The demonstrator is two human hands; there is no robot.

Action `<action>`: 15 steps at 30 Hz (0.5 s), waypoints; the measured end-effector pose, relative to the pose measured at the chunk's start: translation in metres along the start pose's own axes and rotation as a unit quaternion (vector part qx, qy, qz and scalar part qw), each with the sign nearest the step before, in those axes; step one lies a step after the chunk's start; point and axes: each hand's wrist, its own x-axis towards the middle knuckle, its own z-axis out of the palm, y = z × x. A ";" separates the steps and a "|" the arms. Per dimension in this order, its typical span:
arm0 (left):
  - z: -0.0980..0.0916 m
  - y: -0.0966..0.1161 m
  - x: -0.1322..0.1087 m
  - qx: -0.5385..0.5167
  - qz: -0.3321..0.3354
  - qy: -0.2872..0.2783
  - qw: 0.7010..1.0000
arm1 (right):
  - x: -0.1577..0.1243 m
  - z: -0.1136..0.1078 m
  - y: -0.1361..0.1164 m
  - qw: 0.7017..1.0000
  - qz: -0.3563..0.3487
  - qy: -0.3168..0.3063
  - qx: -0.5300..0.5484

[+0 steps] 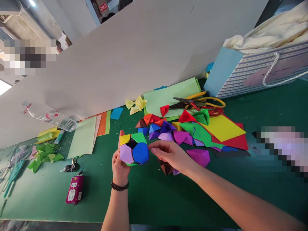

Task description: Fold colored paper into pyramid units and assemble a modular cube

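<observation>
My left hand (119, 166) is closed around a many-coloured folded paper ball (133, 149) with yellow, green, blue and lilac faces, held just above the green table (168, 199). My right hand (172, 155) reaches in from the right, its fingertips pinched at the ball's blue right side. A brown folded piece (165, 167) lies partly hidden under the right hand. Just behind lies a heap of folded paper pieces (173, 128) in red, purple, blue and green.
Scissors (192, 103) lie on a light green sheet (168, 96) at the back. Yellow and red sheets (223, 130) and a gift bag (252, 73) are on the right. A plastic bottle (48, 116), green scraps (45, 154), keys (69, 166) and a small pink pouch (75, 189) are on the left.
</observation>
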 end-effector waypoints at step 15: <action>0.007 0.014 -0.005 0.140 0.070 -0.077 0.985 | 0.001 -0.010 0.006 0.968 0.100 -0.123 0.192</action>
